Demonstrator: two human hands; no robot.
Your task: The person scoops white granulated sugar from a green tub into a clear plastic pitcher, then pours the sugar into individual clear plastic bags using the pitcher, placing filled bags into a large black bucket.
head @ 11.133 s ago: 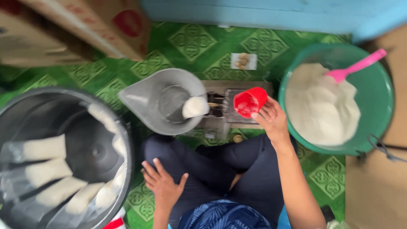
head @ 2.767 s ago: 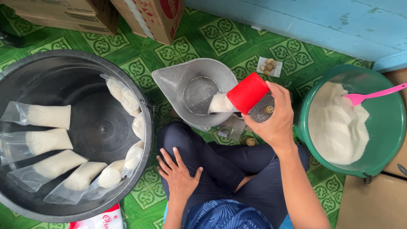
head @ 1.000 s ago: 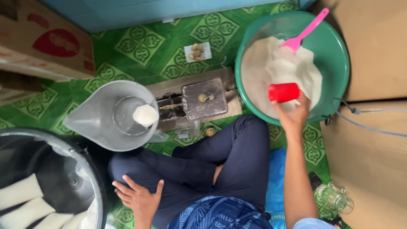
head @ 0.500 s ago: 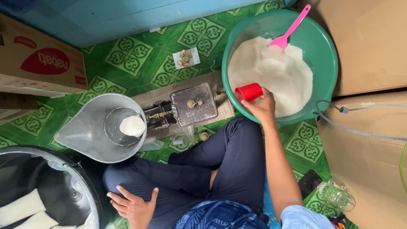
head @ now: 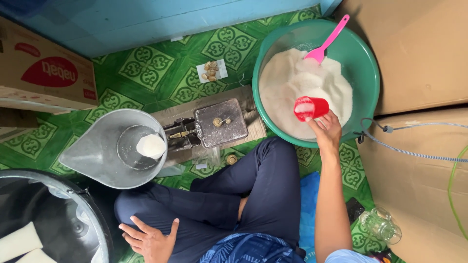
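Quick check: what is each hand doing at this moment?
Left hand: open, fingers spread, resting on the person's leg, holding nothing.
Right hand: closed on the red cup over the green basin.

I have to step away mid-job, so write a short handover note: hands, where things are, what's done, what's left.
Right hand holds the red cup, tipped with some white powder inside, over the white powder in the green basin; a pink scoop stands in it.
Left hand rests open on the knee, holding nothing.
Done: a partly filled bag sits in the metal scale pan; two filled bags lie in the dark tub.
Left: powder remains in the basin.
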